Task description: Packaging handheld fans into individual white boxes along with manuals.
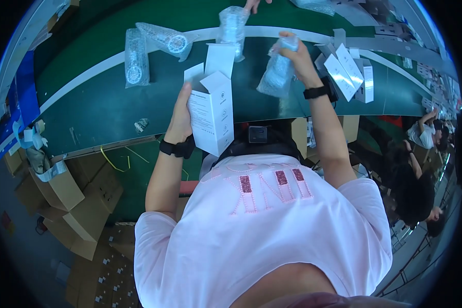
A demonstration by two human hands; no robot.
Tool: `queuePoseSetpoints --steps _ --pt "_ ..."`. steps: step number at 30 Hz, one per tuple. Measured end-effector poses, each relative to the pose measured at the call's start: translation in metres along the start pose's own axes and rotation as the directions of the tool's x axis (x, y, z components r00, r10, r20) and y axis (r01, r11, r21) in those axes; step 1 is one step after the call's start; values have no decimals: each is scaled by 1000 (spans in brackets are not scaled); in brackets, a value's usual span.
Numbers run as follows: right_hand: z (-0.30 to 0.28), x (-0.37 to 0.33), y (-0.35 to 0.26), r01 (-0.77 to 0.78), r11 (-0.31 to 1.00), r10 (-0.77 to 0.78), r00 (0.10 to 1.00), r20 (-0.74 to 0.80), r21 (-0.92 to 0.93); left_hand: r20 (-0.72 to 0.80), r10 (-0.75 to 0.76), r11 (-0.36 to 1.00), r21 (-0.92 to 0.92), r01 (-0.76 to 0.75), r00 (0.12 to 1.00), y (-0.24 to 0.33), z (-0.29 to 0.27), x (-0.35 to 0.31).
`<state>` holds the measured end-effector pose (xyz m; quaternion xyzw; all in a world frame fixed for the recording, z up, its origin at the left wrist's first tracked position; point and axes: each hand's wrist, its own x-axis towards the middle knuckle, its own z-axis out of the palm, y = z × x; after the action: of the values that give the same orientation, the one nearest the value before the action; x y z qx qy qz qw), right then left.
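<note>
My left hand (180, 114) is closed around the left side of a tall white carton (210, 115), which stands upright with its top flaps raised. Out over the bench, my right hand (300, 57) grips the upper end of a bubble-wrapped item (277, 72) that hangs tilted, its wrap spreading below. What is inside the wrap cannot be made out clearly. Behind the carton, another bubble-wrapped item (232, 28) has another person's hand (255, 5) at its top. Two more wrapped cylinders, an upright one (135, 59) and a slanted one (167, 41), lie to the left.
White cartons (344, 72) with raised flaps sit right of my right hand. The green bench (102, 113) carries a crumpled scrap (141, 124). Brown cardboard boxes (82, 200) stand at the lower left. Other people (413, 179) are at the right.
</note>
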<state>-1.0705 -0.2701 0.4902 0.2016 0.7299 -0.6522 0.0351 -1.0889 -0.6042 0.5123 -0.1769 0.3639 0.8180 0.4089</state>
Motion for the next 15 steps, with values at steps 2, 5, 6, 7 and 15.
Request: queuePoseSetpoints --steps 2,5,6,7,15 --pt "-18 -21 -27 -47 895 5 995 96 443 0 24 994 110 -24 1000 0 15 0" --pt "-42 -40 -77 -40 748 -105 978 177 663 42 108 976 187 -114 993 1 45 4" --pt "-48 -44 -97 -30 685 -166 966 197 727 145 191 886 400 -234 971 1 61 7" --pt "-59 -47 -111 -60 629 -191 954 229 775 262 245 736 576 -355 933 -3 79 8" --pt "-73 -62 -200 398 548 -390 900 -196 736 396 417 393 733 -555 818 -42 169 12"
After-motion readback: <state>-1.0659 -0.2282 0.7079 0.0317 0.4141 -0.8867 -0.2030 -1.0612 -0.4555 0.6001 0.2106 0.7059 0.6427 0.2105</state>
